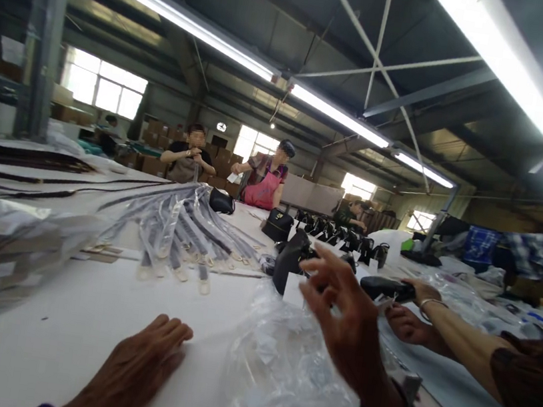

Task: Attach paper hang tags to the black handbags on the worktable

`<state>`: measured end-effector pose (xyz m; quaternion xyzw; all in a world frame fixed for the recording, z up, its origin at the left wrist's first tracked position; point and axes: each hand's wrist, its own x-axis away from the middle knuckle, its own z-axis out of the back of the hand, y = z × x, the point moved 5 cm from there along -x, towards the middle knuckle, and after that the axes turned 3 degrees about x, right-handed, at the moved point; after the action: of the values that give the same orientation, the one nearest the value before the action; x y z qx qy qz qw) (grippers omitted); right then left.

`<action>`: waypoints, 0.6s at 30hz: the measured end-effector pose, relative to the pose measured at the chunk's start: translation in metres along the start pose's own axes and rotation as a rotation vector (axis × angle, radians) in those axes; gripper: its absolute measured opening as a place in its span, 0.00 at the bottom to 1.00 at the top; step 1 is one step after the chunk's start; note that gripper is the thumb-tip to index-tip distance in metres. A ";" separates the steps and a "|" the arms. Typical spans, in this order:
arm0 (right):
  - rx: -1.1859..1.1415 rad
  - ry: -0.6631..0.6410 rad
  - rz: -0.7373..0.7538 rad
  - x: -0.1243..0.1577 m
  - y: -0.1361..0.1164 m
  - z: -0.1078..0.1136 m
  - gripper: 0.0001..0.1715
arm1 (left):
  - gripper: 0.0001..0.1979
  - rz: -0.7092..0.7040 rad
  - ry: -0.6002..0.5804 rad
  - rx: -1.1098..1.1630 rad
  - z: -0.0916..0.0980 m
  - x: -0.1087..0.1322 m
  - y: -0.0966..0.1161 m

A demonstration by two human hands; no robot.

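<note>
My left hand (140, 364) lies flat on the white table (84, 312), fingers together and stretched out, holding nothing, next to a crumpled clear plastic bag (278, 373). My right hand (341, 304) is raised above that bag with its fingers spread and empty. It is nearest a small black handbag (290, 259) with a white tag (293, 290), just short of touching it.
A fan of grey straps in clear sleeves (181, 231) lies ahead on the left. More black bags (342, 237) line the table further back. A co-worker's hands (407, 317) at the right hold a black item (384, 287). Two people (265, 176) work at the far end.
</note>
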<state>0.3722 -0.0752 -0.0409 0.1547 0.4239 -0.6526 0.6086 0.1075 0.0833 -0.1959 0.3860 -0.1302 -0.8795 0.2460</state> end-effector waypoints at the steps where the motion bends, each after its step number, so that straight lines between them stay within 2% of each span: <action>1: 0.061 0.025 -0.056 -0.035 0.014 -0.007 0.26 | 0.10 -0.048 -0.008 -0.003 -0.002 0.001 0.000; 4: 0.333 0.022 -0.324 -0.120 0.066 -0.033 0.29 | 0.11 -0.129 -0.081 -0.026 -0.010 0.003 -0.001; 7: 0.405 -0.067 -0.441 -0.163 0.104 -0.059 0.26 | 0.13 -0.145 -0.119 -0.068 -0.012 -0.001 0.003; 9: 0.436 -0.120 -0.496 -0.173 0.119 -0.072 0.23 | 0.13 -0.158 -0.116 -0.086 -0.011 -0.003 0.008; 12: 0.465 -0.128 -0.537 -0.176 0.128 -0.081 0.17 | 0.13 -0.160 -0.113 -0.097 -0.009 -0.004 0.011; 15: 0.463 -0.086 -0.530 -0.171 0.127 -0.078 0.13 | 0.13 -0.155 -0.095 -0.090 -0.008 -0.001 0.011; 18: 0.421 -0.009 -0.518 -0.167 0.117 -0.067 0.14 | 0.12 -0.153 -0.078 -0.073 -0.011 0.003 0.010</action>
<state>0.4945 0.0973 -0.0036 0.1613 0.3022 -0.8597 0.3789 0.1175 0.0728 -0.2004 0.3512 -0.0775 -0.9142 0.1867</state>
